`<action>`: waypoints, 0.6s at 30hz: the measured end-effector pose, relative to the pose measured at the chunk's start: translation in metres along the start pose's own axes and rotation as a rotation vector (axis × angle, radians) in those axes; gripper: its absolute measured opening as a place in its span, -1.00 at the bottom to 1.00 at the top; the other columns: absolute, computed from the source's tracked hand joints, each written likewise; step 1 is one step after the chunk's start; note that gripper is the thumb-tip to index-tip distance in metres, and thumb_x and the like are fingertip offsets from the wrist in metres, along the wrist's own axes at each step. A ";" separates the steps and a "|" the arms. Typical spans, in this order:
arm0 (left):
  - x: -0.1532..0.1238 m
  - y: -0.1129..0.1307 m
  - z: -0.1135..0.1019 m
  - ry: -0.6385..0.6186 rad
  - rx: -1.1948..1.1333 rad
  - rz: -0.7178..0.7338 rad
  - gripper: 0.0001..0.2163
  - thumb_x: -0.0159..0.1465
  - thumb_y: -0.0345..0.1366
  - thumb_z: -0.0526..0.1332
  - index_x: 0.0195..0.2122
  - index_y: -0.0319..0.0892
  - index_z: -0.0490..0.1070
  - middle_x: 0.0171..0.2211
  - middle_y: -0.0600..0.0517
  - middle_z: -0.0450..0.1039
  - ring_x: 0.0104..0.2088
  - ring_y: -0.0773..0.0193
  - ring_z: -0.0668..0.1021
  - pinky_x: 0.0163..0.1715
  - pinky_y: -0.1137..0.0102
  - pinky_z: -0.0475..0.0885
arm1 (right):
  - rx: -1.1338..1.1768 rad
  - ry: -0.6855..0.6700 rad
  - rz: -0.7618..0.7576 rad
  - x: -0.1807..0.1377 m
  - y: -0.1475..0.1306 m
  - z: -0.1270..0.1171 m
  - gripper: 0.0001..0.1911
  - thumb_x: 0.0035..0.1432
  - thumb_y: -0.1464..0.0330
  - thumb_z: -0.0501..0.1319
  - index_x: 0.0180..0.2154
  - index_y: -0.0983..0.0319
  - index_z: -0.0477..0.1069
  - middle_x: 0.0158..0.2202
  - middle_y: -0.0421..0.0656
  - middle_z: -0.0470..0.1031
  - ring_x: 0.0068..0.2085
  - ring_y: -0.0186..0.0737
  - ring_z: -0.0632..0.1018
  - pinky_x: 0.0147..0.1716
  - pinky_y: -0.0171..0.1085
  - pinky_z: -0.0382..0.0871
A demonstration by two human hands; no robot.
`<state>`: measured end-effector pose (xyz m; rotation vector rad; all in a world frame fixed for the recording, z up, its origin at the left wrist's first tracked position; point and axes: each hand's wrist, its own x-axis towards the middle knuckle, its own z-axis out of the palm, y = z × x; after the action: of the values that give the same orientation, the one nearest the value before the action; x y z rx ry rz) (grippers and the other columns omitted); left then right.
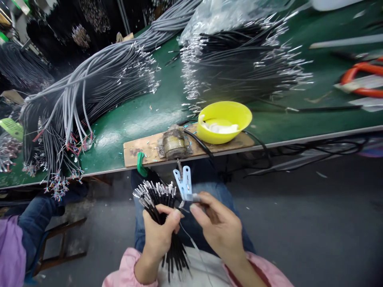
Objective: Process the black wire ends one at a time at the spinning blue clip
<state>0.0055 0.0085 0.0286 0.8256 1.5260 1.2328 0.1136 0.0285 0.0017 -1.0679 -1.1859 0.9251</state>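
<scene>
1. The left hand (160,236) is clamping its fingers around a bundle of thin black silver-tipped wires (155,194), below the green desk (134,119).
2. The right hand (220,229) is pinching a pale-blue plastic clip (183,182) between its fingers, just beside the wire tips.

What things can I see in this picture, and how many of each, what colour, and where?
table: one, green, across the upper part
cables: many, grey, heaped on the table at left, ends hanging over the edge
wires: many, black with silver tips, stacked on the table, centre right
bowl: one, yellow, on the board
board: one, wood, at the table edge
metal block: one, grey, on the board
scissors: one, orange handles, far right
another person's leg: one, blue jeans, lower left
wire bundle: one, black, in the left hand
clip: one, pale blue, in the right hand
left hand: closed around the wire bundle
right hand: pinching the clip
</scene>
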 end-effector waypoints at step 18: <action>-0.005 0.005 0.003 -0.120 -0.015 0.006 -0.52 -0.06 0.13 0.28 -0.71 -0.23 0.27 -0.82 0.15 0.18 -0.78 0.48 0.26 -0.76 0.53 0.20 | 0.390 -0.389 0.347 0.001 -0.008 -0.008 -0.69 0.10 0.11 0.19 -0.51 0.20 0.32 -0.54 -0.23 0.32 -0.55 -0.30 0.43 -0.57 -0.36 0.36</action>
<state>0.0093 0.0063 0.0349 0.8785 1.4175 1.1765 0.1222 0.0264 0.0096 -0.8059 -1.0797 1.6196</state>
